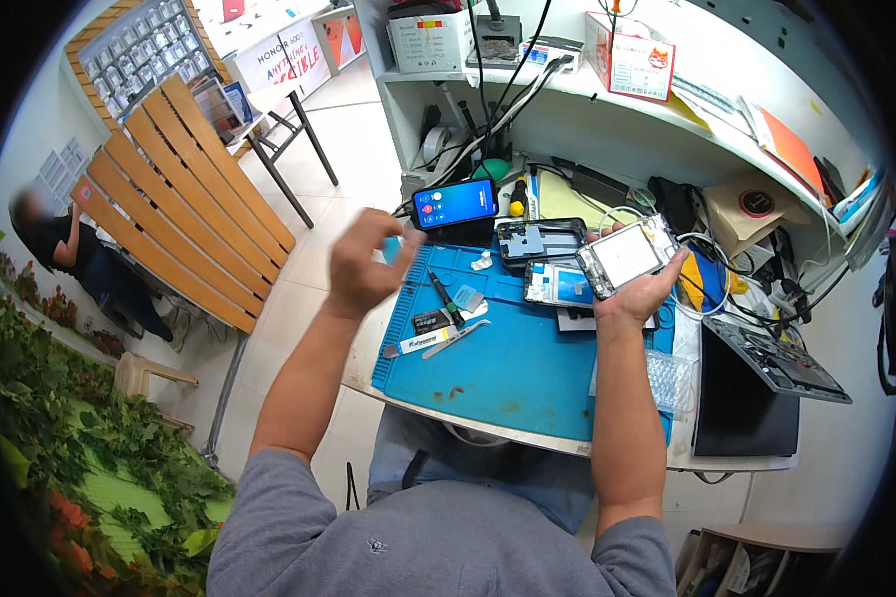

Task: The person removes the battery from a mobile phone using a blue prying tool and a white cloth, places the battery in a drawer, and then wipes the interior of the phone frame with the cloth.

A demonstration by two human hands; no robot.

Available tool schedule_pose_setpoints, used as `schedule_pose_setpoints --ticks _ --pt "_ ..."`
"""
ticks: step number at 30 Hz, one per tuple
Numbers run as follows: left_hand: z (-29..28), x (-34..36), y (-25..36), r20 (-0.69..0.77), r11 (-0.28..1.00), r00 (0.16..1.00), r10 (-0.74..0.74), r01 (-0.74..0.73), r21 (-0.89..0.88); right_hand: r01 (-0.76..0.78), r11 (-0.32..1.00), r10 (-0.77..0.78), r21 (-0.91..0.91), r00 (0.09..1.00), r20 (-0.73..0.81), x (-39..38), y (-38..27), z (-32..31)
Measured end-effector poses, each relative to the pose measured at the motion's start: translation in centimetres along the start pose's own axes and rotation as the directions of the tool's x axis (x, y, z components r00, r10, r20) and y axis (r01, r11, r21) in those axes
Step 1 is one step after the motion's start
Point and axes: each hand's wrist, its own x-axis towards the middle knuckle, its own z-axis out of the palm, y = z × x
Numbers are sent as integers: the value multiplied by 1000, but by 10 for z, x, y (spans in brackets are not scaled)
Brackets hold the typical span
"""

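My right hand (pixel 639 296) is wrapped from below around an opened phone (pixel 627 259), tilted with its whitish inner plate facing up. Over the table's left edge my left hand (pixel 361 264) is raised with its fingers curled in. It is blurred, and a bit of blue shows between the fingers, so I cannot make out what they hold. Beside it a phone with a lit screen (pixel 454 204) stands propped up. Two more opened phone bodies, one dark (pixel 541 241) and one with a blue panel (pixel 567 285), lie close to my right hand.
On the blue work mat (pixel 498 373) lie tweezers (pixel 456 339), a dark pen-like tool (pixel 445 298) and a small white-and-blue tube (pixel 418 341). Bubble wrap (pixel 670 381) and an opened tablet-like device (pixel 782 358) are at right. Cables and a shelf (pixel 567 90) stand behind.
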Motion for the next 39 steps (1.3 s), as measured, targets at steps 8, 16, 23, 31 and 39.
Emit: schedule_pose_setpoints --ticks 8,16,23,31,39 --pt "67 -6 3 396 943 900 -183 47 329 -7 1000 7 18 1000 28 -2 2 4" --pt "77 -6 2 419 930 885 -202 39 366 -5 1000 5 8 1000 27 -3 -1 4" --pt "82 -9 -11 394 915 906 -153 -20 402 -24 1000 24 12 1000 5 -5 -1 8" --pt "55 3 34 352 975 918 -185 126 184 -169 986 168 4 981 101 -7 4 5" --pt "65 21 58 520 735 776 -356 576 -357 -490 871 484 -38 841 242 -29 27 20"
